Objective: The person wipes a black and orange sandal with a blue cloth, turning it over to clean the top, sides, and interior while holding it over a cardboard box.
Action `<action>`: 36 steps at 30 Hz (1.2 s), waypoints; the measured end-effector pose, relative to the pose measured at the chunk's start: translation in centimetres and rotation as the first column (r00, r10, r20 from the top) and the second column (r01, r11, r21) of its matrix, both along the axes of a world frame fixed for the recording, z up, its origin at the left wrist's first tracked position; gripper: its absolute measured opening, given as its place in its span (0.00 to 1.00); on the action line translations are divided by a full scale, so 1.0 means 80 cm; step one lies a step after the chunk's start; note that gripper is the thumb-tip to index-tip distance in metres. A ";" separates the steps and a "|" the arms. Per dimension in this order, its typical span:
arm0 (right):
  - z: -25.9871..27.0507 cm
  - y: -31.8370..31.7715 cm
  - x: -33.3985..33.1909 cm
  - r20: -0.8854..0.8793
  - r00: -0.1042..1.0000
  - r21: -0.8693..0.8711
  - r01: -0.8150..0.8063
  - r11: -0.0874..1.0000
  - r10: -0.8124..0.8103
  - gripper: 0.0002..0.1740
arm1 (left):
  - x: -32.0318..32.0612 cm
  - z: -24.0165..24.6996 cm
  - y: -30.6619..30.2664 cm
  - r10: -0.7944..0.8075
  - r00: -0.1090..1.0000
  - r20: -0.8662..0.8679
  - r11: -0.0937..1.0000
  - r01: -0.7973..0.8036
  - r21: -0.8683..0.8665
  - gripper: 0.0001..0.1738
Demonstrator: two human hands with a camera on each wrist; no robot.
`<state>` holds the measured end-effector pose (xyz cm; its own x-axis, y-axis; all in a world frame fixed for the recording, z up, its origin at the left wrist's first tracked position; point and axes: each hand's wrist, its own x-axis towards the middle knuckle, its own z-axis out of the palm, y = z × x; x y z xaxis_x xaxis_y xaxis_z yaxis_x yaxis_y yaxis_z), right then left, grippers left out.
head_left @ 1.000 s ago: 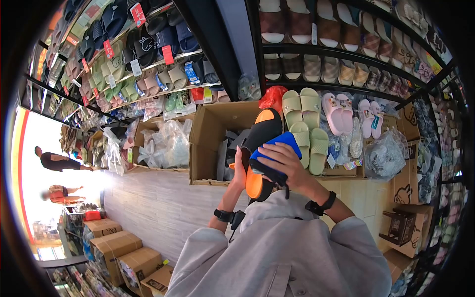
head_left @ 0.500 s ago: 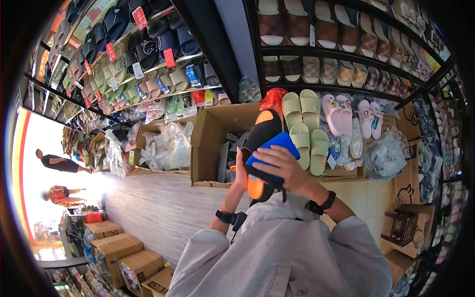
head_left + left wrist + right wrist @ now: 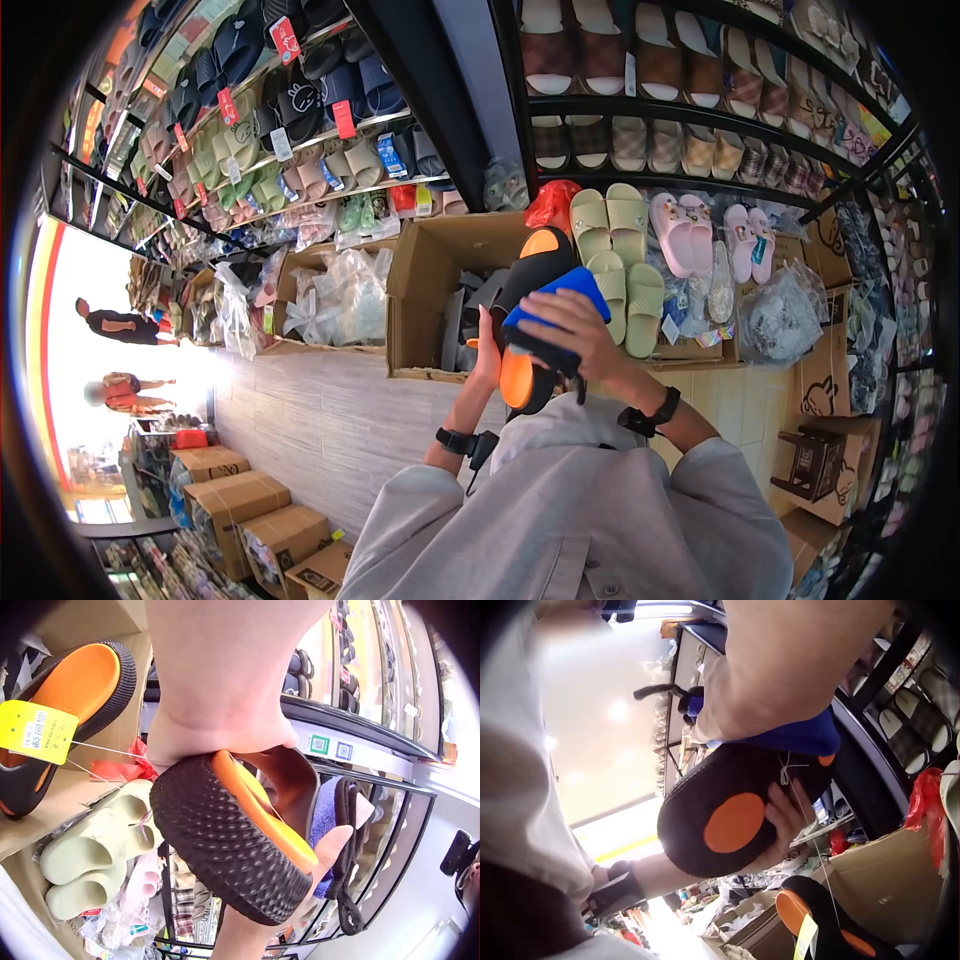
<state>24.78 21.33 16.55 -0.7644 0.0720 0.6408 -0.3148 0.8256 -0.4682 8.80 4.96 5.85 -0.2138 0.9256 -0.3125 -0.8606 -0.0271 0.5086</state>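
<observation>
My left hand [image 3: 486,345] grips a thick black slipper [image 3: 232,840] with an orange insole and knobbly sole edge, tilted in front of my chest. In my right hand [image 3: 580,335] is a blue fleecy cloth [image 3: 575,290] with black trim and a dangling black loop [image 3: 350,915]. Fingers lie over the cloth and the thumb curls round it, up against the slipper's upper. A thin white string ties this slipper to its black-and-orange mate [image 3: 82,675], which carries a yellow tag [image 3: 37,733] and overlaps the open carton in the left wrist view.
An open cardboard box [image 3: 415,290] stands just ahead, beside a box of plastic bags [image 3: 340,290]. To its right lie green slides [image 3: 625,290], pink slides [image 3: 685,230] and a red bag [image 3: 553,203]. Shelves of slippers rise behind; two people stand far left.
The blue cloth in my right hand shifted slightly left over the slipper, then back right. My left hand keeps its grip in nearly the same spot.
</observation>
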 end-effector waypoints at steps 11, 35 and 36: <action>-0.002 -0.011 0.000 -0.023 0.991 0.019 0.129 0.991 -0.128 0.32 | -0.002 -0.026 0.011 -0.095 0.989 0.116 0.983 0.075 0.166 0.54; -0.023 0.042 0.009 -0.088 0.923 -0.082 0.369 0.926 -0.376 0.35 | 0.010 0.033 0.050 -0.046 0.996 -0.081 0.996 0.040 -0.076 0.56; -0.018 0.037 0.011 -0.099 0.934 -0.046 0.340 0.939 -0.343 0.35 | 0.011 0.032 0.053 -0.054 0.996 -0.070 0.996 0.049 -0.074 0.56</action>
